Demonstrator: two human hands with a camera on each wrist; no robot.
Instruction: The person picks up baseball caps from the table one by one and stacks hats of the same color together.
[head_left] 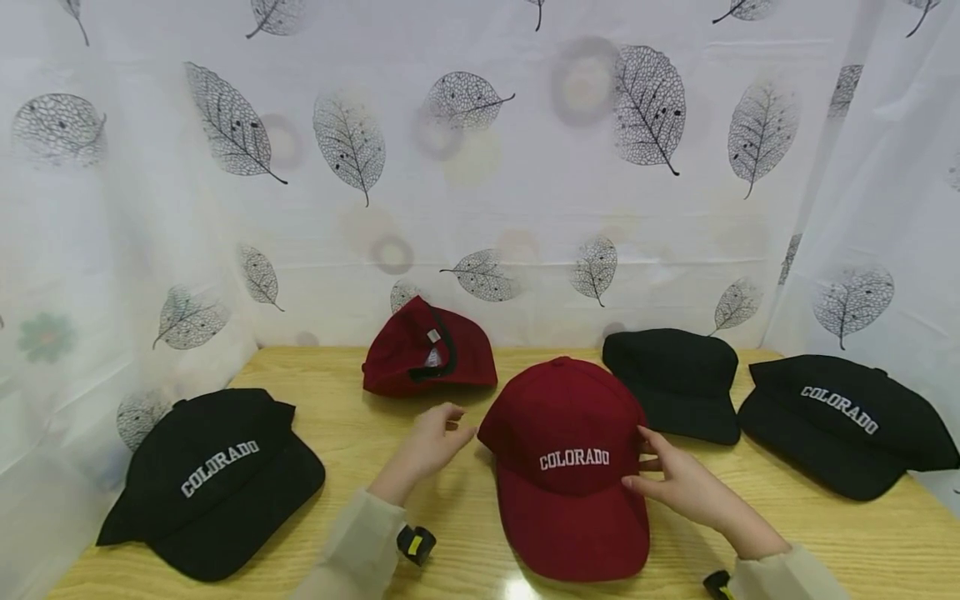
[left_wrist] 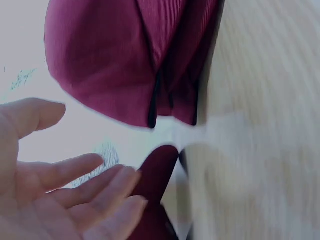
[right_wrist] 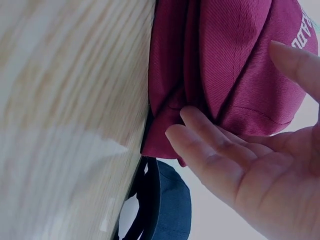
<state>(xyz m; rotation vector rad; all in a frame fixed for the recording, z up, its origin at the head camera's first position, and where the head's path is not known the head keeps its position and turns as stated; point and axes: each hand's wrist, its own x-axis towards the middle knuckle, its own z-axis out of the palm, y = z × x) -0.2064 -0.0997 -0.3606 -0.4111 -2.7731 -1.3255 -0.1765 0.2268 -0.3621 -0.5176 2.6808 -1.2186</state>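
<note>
A dark-red COLORADO baseball cap (head_left: 567,479) lay brim foremost between two loosely opened hands: the right hand (head_left: 681,483) nearer, at its edge; the left hand (head_left: 426,447) just beside it.

A deep-red baseball cap (head_left: 566,417) sits crown up, nearer the viewer than the second red cap (head_left: 468,350) and to its right. Its dome is full and rounded, topped by a small button. White capitals reading COLORADO run across the front, above a broad brim pointing toward the viewer. The right hand (head_left: 682,487) touches its side.
</note>
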